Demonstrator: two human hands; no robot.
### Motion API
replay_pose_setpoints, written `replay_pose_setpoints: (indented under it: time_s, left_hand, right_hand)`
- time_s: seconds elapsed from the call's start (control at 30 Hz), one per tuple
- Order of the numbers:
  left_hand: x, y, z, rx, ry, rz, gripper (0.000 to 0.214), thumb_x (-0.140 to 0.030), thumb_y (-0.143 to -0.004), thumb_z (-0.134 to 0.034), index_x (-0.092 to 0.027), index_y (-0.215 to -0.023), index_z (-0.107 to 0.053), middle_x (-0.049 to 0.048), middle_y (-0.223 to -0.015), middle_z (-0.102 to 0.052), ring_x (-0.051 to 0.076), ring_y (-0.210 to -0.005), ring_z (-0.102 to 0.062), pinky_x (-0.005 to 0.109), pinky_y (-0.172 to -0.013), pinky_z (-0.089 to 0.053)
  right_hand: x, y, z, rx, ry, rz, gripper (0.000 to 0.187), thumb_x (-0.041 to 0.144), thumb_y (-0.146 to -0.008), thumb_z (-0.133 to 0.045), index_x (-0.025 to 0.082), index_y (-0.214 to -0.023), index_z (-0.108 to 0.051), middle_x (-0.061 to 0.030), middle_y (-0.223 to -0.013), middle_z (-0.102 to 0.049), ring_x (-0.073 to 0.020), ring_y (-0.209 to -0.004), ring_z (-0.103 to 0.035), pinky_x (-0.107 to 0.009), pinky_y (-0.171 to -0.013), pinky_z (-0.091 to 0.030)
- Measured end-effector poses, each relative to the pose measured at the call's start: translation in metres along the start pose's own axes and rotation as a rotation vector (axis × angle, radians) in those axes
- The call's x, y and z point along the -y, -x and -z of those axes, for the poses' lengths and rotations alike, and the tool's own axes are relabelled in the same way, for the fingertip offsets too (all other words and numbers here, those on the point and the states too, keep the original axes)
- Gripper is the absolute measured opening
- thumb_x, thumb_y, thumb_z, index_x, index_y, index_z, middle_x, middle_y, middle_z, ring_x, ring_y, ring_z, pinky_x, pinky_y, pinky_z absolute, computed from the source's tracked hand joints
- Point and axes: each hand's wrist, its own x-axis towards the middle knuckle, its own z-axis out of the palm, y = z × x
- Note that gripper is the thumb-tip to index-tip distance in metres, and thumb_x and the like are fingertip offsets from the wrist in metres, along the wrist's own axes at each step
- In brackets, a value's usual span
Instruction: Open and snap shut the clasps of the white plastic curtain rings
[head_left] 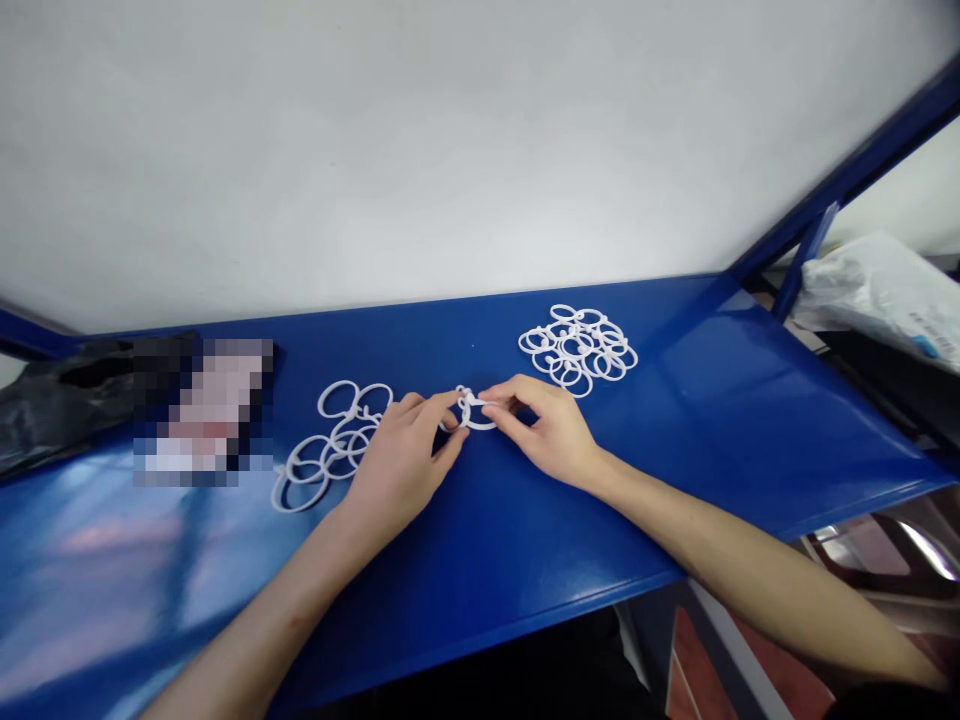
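Note:
Both my hands meet over a small white plastic ring (474,412) on the blue shelf (712,400). My left hand (401,455) pinches the ring's left side with thumb and fingers closed. My right hand (544,425) pinches its right side, fingers curled. A chain of linked white rings (330,445) lies just left of my left hand. A heap of loose white rings (577,345) lies beyond my right hand.
A white wall stands behind the shelf. A black bag (45,410) and a blurred-out patch sit at the left end. A blue frame post (810,240) rises at the right, with a white plastic bag (885,290) behind it. The shelf's front edge runs below my forearms.

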Motion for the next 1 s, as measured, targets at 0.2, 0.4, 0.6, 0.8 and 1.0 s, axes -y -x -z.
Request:
replay_pose_setpoints:
  time_s: [0.2,0.4,0.6,0.8,1.0]
  left_hand:
    - [0.005,-0.003,0.012,0.033,0.019,-0.105,0.031,-0.019,-0.098,-0.051,-0.021,-0.128,-0.057,0.0025,-0.097,-0.073,0.020,-0.096,-0.064,0.033,-0.082,-0.053]
    - [0.010,-0.008,0.035,-0.021,-0.205,-0.205,0.023,-0.027,-0.098,-0.052,-0.021,-0.110,-0.070,0.0060,-0.100,-0.074,0.025,-0.095,-0.061,0.043,-0.085,-0.049]
    - [-0.006,-0.004,0.027,-0.085,0.058,-0.029,0.024,-0.040,-0.098,-0.055,-0.023,-0.103,-0.072,0.0014,-0.093,-0.076,0.019,-0.084,-0.067,0.033,-0.080,-0.052]
    - [-0.014,0.002,0.009,-0.158,0.222,0.055,0.017,-0.030,-0.097,-0.057,-0.025,-0.093,-0.072,-0.0033,-0.085,-0.076,0.013,-0.072,-0.070,0.023,-0.067,-0.052]
    - [-0.013,0.005,0.004,-0.222,0.191,-0.140,0.017,-0.012,-0.094,-0.056,-0.021,-0.086,-0.068,-0.0038,-0.076,-0.069,0.009,-0.068,-0.065,0.018,-0.066,-0.051]
  right_hand:
    - [-0.015,-0.010,0.009,-0.105,0.161,0.005,0.007,0.024,-0.094,-0.065,0.020,-0.094,-0.071,-0.0018,-0.092,-0.076,-0.0118,-0.069,-0.064,-0.027,-0.066,-0.052]
    - [-0.020,-0.015,0.023,-0.235,0.122,-0.072,0.010,0.028,-0.093,-0.066,0.020,-0.093,-0.071,-0.0004,-0.080,-0.072,-0.0112,-0.063,-0.060,-0.026,-0.060,-0.049]
    - [0.004,0.001,0.005,-0.088,-0.020,0.064,0.008,0.025,-0.096,-0.063,0.019,-0.096,-0.068,-0.0007,-0.082,-0.068,-0.0090,-0.062,-0.060,-0.024,-0.060,-0.051]
    - [0.014,0.010,-0.004,-0.001,-0.059,0.169,0.009,0.021,-0.098,-0.060,0.017,-0.099,-0.068,-0.0036,-0.085,-0.066,-0.0123,-0.074,-0.063,-0.026,-0.065,-0.052]
    - [0.009,0.014,0.003,0.094,0.006,0.281,0.016,0.019,-0.101,-0.053,0.017,-0.109,-0.068,-0.0051,-0.086,-0.066,-0.0131,-0.076,-0.062,-0.026,-0.066,-0.054]
